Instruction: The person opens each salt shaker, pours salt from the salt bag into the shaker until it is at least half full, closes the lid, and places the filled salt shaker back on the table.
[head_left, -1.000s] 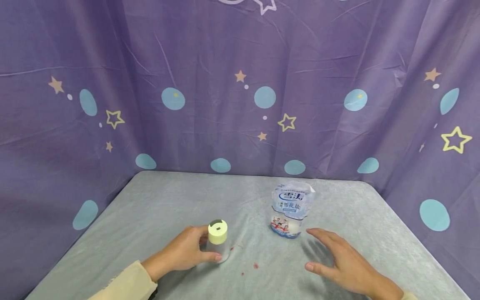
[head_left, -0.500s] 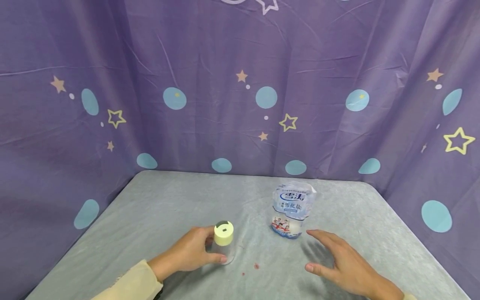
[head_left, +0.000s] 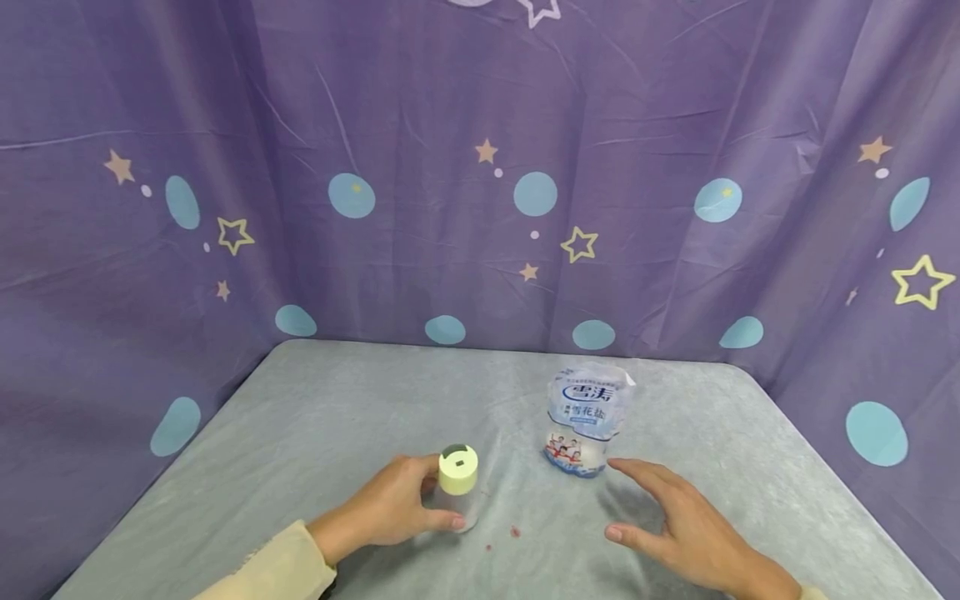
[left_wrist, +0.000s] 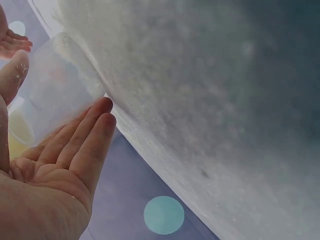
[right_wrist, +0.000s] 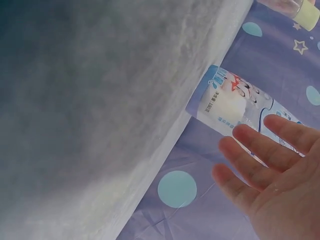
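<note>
Toward the near edge of the table, slightly left of its middle, a clear shaker bottle with a pale yellow flip-top cap is standing upright on the grey cloth. The left hand is wrapping around it from the left side, thumb in front and fingers lying along the clear wall, so it is grasping the bottle low on the body, likely to steady it upright on the soft cloth. The cap is sitting closed on top.

Just right of the bottle and a little farther back, a salt bag printed in blue and white is standing, its torn top crumpled and open. The right hand is hovering beside it, near the front edge, palm down with fingers spread and relaxed, grasping nothing; in the right wrist view the fingertips are pointing at the bag's lower part but staying apart from it.

Between the hands, a few small red specks are lying on the cloth. A purple curtain with stars and blue dots is hanging behind and around the table.
</note>
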